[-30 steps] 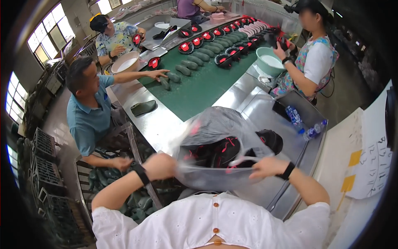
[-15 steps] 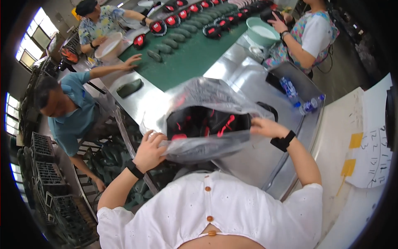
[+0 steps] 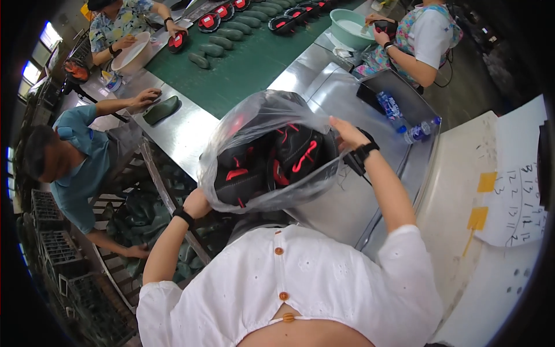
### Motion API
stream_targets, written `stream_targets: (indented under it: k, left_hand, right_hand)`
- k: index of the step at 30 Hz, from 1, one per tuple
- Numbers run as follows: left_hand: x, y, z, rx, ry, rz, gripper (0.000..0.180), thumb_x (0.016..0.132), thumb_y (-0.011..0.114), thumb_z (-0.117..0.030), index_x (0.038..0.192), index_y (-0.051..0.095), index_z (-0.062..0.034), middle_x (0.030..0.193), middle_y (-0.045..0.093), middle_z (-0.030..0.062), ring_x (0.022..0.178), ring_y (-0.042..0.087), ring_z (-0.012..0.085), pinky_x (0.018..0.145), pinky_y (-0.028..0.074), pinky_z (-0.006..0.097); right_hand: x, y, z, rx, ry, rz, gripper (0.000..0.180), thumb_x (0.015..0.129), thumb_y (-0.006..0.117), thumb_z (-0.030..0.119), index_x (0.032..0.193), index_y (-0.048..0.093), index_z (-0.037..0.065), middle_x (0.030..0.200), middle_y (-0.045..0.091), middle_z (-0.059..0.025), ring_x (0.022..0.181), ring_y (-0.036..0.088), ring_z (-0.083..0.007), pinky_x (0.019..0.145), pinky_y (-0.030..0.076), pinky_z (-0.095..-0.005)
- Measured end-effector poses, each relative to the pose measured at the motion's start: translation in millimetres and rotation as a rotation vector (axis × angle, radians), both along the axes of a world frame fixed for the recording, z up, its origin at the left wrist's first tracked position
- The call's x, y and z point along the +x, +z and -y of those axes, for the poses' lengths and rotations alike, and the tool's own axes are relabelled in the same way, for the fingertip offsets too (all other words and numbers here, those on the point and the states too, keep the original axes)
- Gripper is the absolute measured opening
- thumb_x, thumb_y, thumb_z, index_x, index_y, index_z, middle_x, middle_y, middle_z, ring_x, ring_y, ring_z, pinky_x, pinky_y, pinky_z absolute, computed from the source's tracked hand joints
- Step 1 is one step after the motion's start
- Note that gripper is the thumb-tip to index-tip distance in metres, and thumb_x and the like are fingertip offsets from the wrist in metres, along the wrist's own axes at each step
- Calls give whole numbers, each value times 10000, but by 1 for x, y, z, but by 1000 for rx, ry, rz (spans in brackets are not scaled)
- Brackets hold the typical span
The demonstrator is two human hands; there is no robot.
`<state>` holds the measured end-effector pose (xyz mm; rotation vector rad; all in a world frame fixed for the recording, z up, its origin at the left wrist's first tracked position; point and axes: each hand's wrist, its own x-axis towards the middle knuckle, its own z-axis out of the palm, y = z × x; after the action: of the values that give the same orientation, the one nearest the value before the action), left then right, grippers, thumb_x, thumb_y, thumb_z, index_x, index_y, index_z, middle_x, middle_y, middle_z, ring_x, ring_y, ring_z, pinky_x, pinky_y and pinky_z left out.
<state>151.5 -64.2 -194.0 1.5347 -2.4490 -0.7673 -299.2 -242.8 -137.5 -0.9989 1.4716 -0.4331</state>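
Observation:
A clear plastic bag stands in front of me with its mouth wide. Inside it lie several black shoe uppers with red linings and red laces. My left hand is closed on the bag's near left edge, its fingertips partly hidden by the plastic. At the bag's right side, my right hand has its fingers stretched out against the rim. Just beside that wrist, a dark object lies partly hidden on the metal table.
A green work surface carries rows of green shoe lasts and black-and-red uppers. On the left, a co-worker reaches over a bin of lasts. Two more people work at the back. Plastic bottles lie in a tray at right.
The bag's mouth has widened and shows more of the uppers. My left hand has shifted down and left; my right hand has risen along the rim, fingers straightened. The view has shifted slightly.

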Motion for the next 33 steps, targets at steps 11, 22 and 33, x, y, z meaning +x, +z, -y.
stream_targets:
  k: [11,22,33]
  left_hand:
    - [6,137,51,392,111,-600,223,722,645,-173,828,631,23,794,628,89,760,610,195,709,486,292]
    - [-109,104,90,73,-409,15,640,690,671,-301,1262,439,-131,1245,449,161,1068,508,336,866,455,401]
    - [-110,113,80,-108,-162,-24,581,670,650,-156,1226,483,-178,1142,473,169,1039,462,349,887,413,414]
  right_hand:
    - [-38,48,-25,-114,-79,136,551,846,550,445,1083,562,-52,1052,602,-165,903,611,-204,732,488,-288]
    - [58,45,-90,-830,580,-724,773,601,741,417,1265,397,220,1365,261,-210,1187,351,-436,941,387,-464]
    - [68,19,-92,-852,286,-514,474,671,715,322,1077,536,154,1350,273,-213,1198,336,-431,958,374,-458]
